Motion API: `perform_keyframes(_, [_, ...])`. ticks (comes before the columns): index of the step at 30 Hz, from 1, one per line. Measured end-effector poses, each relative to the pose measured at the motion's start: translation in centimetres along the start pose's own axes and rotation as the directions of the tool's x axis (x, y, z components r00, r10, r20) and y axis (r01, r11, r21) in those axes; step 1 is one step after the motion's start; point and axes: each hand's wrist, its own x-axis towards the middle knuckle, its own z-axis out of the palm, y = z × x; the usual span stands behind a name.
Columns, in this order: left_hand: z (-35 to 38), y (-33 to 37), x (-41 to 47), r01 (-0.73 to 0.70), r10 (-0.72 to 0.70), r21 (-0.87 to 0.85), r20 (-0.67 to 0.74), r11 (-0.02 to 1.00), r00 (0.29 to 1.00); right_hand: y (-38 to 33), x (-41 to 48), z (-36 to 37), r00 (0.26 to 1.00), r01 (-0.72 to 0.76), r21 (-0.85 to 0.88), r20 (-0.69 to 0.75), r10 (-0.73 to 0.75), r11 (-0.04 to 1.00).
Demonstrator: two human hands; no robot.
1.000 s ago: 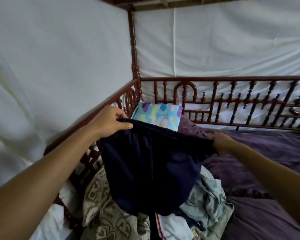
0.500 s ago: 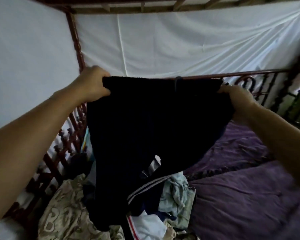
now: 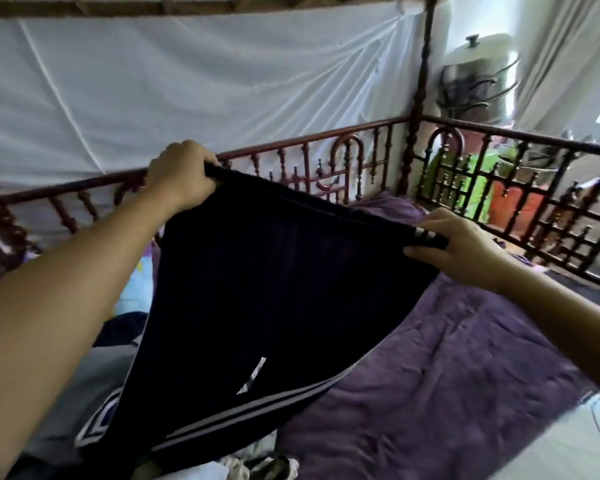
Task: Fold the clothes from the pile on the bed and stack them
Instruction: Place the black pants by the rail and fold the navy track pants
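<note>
Dark navy track pants [image 3: 264,289] with white side stripes hang stretched between my hands above the bed. My left hand [image 3: 182,176] grips one end of the waistband, raised at upper left. My right hand [image 3: 454,247] pinches the other end, lower and to the right, by the striped edge. The pant legs trail down toward the bottom left. The pile of clothes [image 3: 94,410] lies under and left of the pants, mostly hidden: a grey garment with a dark print and some white fabric [image 3: 257,467] show.
A purple blanket [image 3: 447,375] covers the bed on the right. A carved dark-red wooden rail [image 3: 361,157] runs round the far sides, with a corner post [image 3: 418,109]. White cloth hangs behind the rail. A colourful pillow edge [image 3: 142,282] peeks out at left.
My view has swung right, bringing the far right bed corner into sight. The pants have moved right over the purple blanket, the right hand now lower than the left.
</note>
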Motion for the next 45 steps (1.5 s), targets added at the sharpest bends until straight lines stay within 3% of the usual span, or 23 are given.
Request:
perform_keyframes(3, [6.6, 6.0, 0.5, -0.067, 0.069, -0.020, 0.130, 0.998, 0.989, 7.2, -3.2, -1.0, 0.986, -0.149, -0.018, 0.070, 0.150, 0.989])
perform_keyframes(7, [14.4, 12.9, 1.6, -0.097, 0.111, -0.064, 0.283, 0.993, 0.953, 15.1, -6.9, -2.6, 0.968, -0.248, 0.029, 0.038, 0.247, 0.968])
perform_keyframes(13, [24.2, 21.7, 3.6, -0.192, 0.134, 0.048, 0.557, 0.980, 0.820, 24.5, -11.0, -3.5, 0.928, -0.360, 0.015, 0.105, 0.357, 0.933])
perform_keyframes(17, [30.9, 27.4, 5.9, -0.170, 0.142, 0.001, 0.547, 0.985, 0.825, 31.5, -11.8, -3.2, 0.878, -0.452, -0.050, 0.148, 0.454, 0.891])
perform_keyframes(20, [36.8, 31.9, 8.3, -0.086, 0.161, -0.166, 0.516, 0.982, 0.841, 37.4, -11.6, -3.4, 0.815, -0.548, -0.068, 0.179, 0.551, 0.834])
perform_keyframes(28, [49.3, 44.2, 13.0, 0.080, 0.263, -0.485, 0.598, 0.871, 0.757, 54.0, -11.3, -6.3, 0.669, -0.716, -0.160, 0.121, 0.733, 0.680])
perform_keyframes(32, [55.0, 50.4, 13.5, 0.144, 0.232, -0.497, 0.617, 0.856, 0.752, 61.7, -11.6, -6.6, 0.588, -0.768, -0.222, 0.126, 0.799, 0.601])
perform_keyframes(35, [59.7, 54.5, 13.4, 0.163, 0.183, -0.441, 0.641, 0.883, 0.745, 67.8, -12.0, -5.1, 0.529, -0.739, -0.370, 0.197, 0.825, 0.563])
perform_keyframes(37, [63.2, 57.0, 13.0, 0.187, 0.135, -0.395, 0.658, 0.900, 0.741, 72.1, -12.6, -3.3, 0.506, -0.706, -0.439, 0.235, 0.830, 0.556])
perform_keyframes(42, [72.7, 62.0, 12.6, 0.270, 0.024, -0.293, 0.718, 0.917, 0.695, 81.3, -13.6, 1.9, 0.359, -0.683, -0.540, 0.338, 0.870, 0.491])
perform_keyframes(45, [79.1, 64.0, 12.0, 0.356, -0.047, -0.269, 0.736, 0.895, 0.675, 85.9, -14.3, 5.6, 0.322, -0.665, -0.552, 0.396, 0.860, 0.503])
